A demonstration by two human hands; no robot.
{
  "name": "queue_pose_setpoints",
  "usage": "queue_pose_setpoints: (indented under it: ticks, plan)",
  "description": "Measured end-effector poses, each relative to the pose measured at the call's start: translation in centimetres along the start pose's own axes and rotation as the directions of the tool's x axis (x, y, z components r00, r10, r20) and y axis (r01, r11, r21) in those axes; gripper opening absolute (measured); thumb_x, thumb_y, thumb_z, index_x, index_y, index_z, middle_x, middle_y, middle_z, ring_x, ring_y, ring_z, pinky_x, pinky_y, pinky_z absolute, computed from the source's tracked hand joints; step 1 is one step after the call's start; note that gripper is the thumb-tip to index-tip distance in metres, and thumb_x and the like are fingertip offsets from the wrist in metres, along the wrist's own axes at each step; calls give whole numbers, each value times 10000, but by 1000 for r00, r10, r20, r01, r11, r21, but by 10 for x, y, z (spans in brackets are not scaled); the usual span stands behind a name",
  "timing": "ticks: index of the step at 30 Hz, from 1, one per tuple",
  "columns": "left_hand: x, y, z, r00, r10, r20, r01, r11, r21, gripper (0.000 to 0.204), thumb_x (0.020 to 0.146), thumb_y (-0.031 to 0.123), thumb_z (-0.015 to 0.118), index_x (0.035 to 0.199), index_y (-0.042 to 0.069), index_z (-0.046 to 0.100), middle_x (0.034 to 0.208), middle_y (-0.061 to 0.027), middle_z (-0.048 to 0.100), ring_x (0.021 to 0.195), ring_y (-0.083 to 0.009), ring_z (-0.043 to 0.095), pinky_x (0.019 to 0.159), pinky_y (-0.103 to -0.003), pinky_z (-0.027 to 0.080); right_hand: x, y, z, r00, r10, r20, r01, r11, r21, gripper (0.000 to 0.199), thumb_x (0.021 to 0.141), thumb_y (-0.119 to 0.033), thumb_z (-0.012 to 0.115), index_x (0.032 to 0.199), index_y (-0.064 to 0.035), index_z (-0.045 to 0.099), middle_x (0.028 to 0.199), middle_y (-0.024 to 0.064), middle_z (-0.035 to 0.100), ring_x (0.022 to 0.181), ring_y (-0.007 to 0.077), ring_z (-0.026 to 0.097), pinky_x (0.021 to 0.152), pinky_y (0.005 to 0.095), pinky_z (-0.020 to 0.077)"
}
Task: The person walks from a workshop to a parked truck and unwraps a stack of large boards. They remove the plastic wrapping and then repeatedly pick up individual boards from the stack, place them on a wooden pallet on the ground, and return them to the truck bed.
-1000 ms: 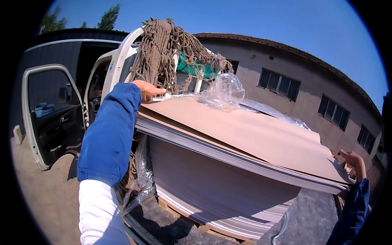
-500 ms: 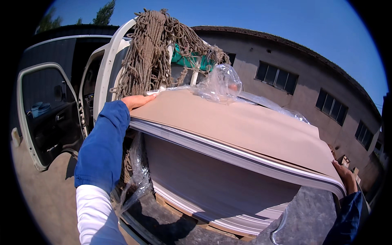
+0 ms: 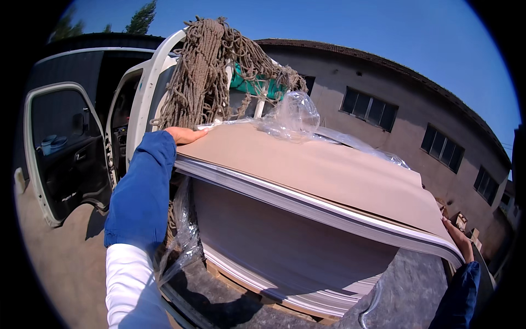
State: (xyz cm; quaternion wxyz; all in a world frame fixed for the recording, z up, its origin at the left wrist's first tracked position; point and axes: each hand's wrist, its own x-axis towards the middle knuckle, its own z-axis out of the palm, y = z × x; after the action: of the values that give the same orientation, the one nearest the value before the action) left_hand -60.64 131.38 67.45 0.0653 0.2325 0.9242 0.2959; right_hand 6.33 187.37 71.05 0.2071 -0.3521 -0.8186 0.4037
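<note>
A thick upper stack of large sheets [image 3: 318, 170], tan on top with white and grey edges, is lifted at its near side. At its left edge is my left hand [image 3: 186, 135], thumb side on top, the other fingers hidden beneath. My right hand [image 3: 459, 240] grips the right corner, where the stack bends downward. Below the raised edge, a lower stack of sheets [image 3: 290, 241] lies in shadow on a wooden pallet [image 3: 241, 286]. Crumpled clear plastic wrap [image 3: 293, 118] sits on the far edge of the upper stack.
The pallet stands on a truck bed [image 3: 411, 290]. A bundle of brown rope [image 3: 197, 77] hangs over the white cab frame [image 3: 145, 88]. Loose plastic wrap [image 3: 187, 241] hangs at the left. An open truck door [image 3: 68, 159] stands farther left; a grey building [image 3: 339, 82] rises behind.
Both hands keep their hold on the upper stack. My right hand and the stack's right corner appear slightly farther left and lower, as the whole view shifts a little.
</note>
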Motion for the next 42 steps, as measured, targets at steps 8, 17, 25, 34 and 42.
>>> queue_pose_setpoints:
  ticks: [8,17,25,34,42]
  plan:
    - [-16,-9,34,994,64,87,0,807,-590,715,916,673,484,1316,91,599,1270,-57,633,1094,-131,600,886,-296,486,-17,10,35,993,110,52,-121,937,328,621,956,-571,502,1189,-16,652,992,136,714,811,172,671,726,275,534]
    - [-33,-32,42,983,178,-47,-147,602,-785,603,955,552,535,1217,19,643,1169,-88,676,978,-143,644,832,-283,508,-49,-10,81,956,-137,-260,247,852,462,546,948,-498,576,1187,-12,647,1007,118,703,783,157,658,692,255,524]
    - [-91,-52,64,988,148,35,-58,583,-810,631,992,536,458,1350,22,528,1235,-126,643,1081,-176,653,873,-327,559,-43,35,55,950,-186,-251,283,851,442,512,951,-471,590,1205,-28,625,1058,70,685,868,144,633,757,264,505]
    - [-78,-78,116,988,156,3,-93,601,-794,658,964,578,484,1270,6,590,1135,-141,677,971,-196,689,788,-365,577,-5,70,3,917,-323,-233,381,883,275,469,965,-417,585,1142,15,618,1018,44,665,852,120,618,769,246,492]
    - [-143,-63,77,998,30,-55,-62,623,-780,630,933,541,580,1188,-32,632,1025,-125,706,858,-189,702,725,-330,569,-6,67,3,914,-323,-244,372,909,190,574,932,-510,597,1108,34,637,909,48,679,743,121,617,685,253,491]
